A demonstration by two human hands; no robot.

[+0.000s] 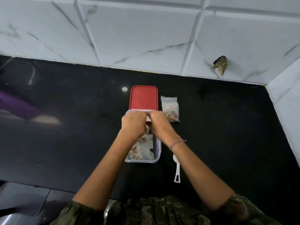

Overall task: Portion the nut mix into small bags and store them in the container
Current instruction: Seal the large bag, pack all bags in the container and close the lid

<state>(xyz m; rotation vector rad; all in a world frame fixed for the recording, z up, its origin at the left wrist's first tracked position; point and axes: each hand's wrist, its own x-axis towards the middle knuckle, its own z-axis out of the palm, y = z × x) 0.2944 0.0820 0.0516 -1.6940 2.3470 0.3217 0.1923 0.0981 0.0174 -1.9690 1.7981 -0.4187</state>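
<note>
Both hands meet over the far end of the container (157,152): the left hand (134,123) and right hand (159,123) have fingers curled in toward each other and seem to pinch the top edge of a small bag (148,120), of which only a pale sliver shows between them. The bag hangs just above the open container, which already holds crumpled clear plastic and nuts (141,151); whether those are finished portions is hard to tell. A bag like this should be light and limp, its film slippery, its load loose enough to shift and bulge, so the firm strip at the mouth is the best place to take it, one hand at each end. A filled bag (170,109) lies flat on the dark surface (65,127) just right of the red lid (144,98), which lies right behind the container. A white scoop (176,169) lies beside the container under the right wrist, where a dropped forearm could knock it. Nothing else crowds the hands.
</note>
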